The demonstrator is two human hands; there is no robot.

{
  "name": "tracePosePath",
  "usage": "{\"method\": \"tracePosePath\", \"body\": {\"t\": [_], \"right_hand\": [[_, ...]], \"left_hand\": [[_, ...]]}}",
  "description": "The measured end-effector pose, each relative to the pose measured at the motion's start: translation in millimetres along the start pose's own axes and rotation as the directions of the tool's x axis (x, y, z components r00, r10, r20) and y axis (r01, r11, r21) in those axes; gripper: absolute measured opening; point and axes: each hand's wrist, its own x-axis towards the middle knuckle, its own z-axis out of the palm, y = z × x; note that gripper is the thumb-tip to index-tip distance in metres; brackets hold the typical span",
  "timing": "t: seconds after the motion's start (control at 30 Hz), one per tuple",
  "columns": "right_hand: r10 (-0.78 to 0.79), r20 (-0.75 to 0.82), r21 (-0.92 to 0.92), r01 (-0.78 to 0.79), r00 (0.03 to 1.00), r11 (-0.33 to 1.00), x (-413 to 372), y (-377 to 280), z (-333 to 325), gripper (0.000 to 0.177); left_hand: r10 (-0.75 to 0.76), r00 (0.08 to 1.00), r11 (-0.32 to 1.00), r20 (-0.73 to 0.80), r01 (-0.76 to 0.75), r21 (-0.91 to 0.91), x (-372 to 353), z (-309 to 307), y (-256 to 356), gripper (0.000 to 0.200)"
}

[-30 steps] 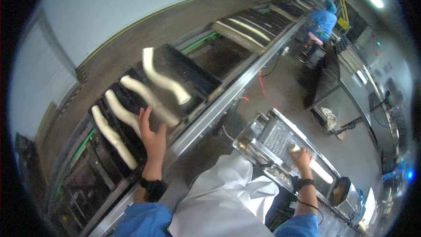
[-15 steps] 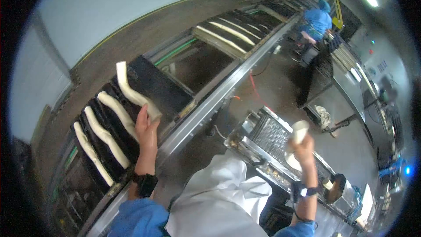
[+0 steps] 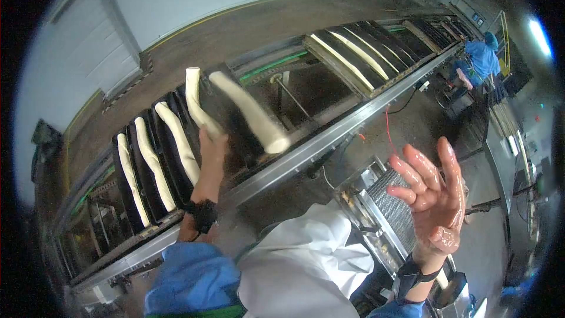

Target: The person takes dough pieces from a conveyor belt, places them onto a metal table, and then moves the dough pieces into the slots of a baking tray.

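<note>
My left hand (image 3: 210, 148) reaches over the rail to a black grooved tray (image 3: 148, 225) and grips the near end of a long white dough strip (image 3: 196, 101) lying in it. Three more dough strips (image 3: 154, 162) fill the grooves to its left. A thicker dough piece (image 3: 250, 112) shows blurred just right of my left hand, over the tray's right part; I cannot tell if it rests there. My right hand (image 3: 432, 191) is raised, glistening wet, fingers spread, holding nothing, above a metal mesh belt (image 3: 388, 206).
A steel rail (image 3: 329, 138) runs diagonally along the conveyor. Farther along sits another tray of dough strips (image 3: 353, 53). A co-worker in blue (image 3: 479, 59) stands at the far right end. My white apron (image 3: 300, 265) fills the lower centre.
My right hand had a dough piece half a second ago; now it is empty and open, and that piece is over the tray. The trays have shifted right in view. My left hand stays on its strip.
</note>
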Motion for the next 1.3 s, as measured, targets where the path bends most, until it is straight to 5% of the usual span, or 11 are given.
{"method": "tracePosePath", "body": {"t": [0.17, 0.43, 0.53, 0.6, 0.63, 0.7, 0.73, 0.87, 1.07, 1.2, 1.3], "right_hand": [[0.093, -0.032, -0.199, -0.098, 0.995, 0.975, 1, 26, -71, 0.078], [0.294, -0.378, -0.360, -0.431, 0.878, 0.828, -19, 38, -234, 0.048], [0.247, -0.478, -0.590, -0.517, 0.843, 0.621, -32, 61, -317, 0.053], [0.087, -0.414, -0.883, -0.423, 0.906, 0.203, -52, 70, -384, 0.056], [0.075, -0.429, -0.880, -0.435, 0.900, 0.191, -66, 71, -409, 0.056], [-0.035, -0.644, -0.689, -0.599, 0.764, -0.407, -88, 60, -446, 0.058], [0.017, -0.765, -0.598, -0.700, 0.644, -0.390, -94, 45, -451, 0.057], [-0.175, -0.585, -0.600, -0.567, 0.792, -0.564, -153, 44, -504, 0.046], [-0.123, -0.651, -0.452, -0.512, 0.749, -0.730, -108, 6, -471, 0.034], [-0.096, -0.766, -0.587, -0.753, 0.636, -0.297, -97, -41, -441, 0.055], [-0.083, -0.929, -0.282, -0.544, 0.362, 0.790, -152, -91, -414, 0.038]], "left_hand": [[-0.203, 0.978, 0.970, -0.048, 0.194, -0.146, 23, 4, 8, 0.065], [0.237, 0.961, 0.971, -0.143, -0.228, 0.075, -40, 25, 23, 0.033], [0.512, 0.840, 0.712, -0.180, -0.298, 0.636, -30, 26, 14, 0.032], [0.515, 0.846, 0.647, -0.138, -0.278, 0.710, -14, 22, 16, 0.029], [0.532, 0.840, 0.594, -0.105, -0.283, 0.753, -7, 26, 15, 0.028], [0.638, 0.765, 0.454, -0.086, -0.284, 0.844, -16, 42, 33, 0.027], [0.740, 0.672, 0.355, -0.029, -0.354, 0.865, -23, 54, 47, 0.028], [0.752, 0.648, 0.411, 0.123, -0.607, 0.680, -40, 120, 75, 0.028], [0.756, 0.429, 0.392, 0.495, -0.902, 0.184, -75, 279, 89, 0.024], [0.642, 0.063, 0.154, 0.764, -0.987, -0.048, -80, 365, 84, 0.015], [0.572, -0.041, -0.008, 0.819, -0.999, -0.045, -103, 393, 89, 0.018]]}}
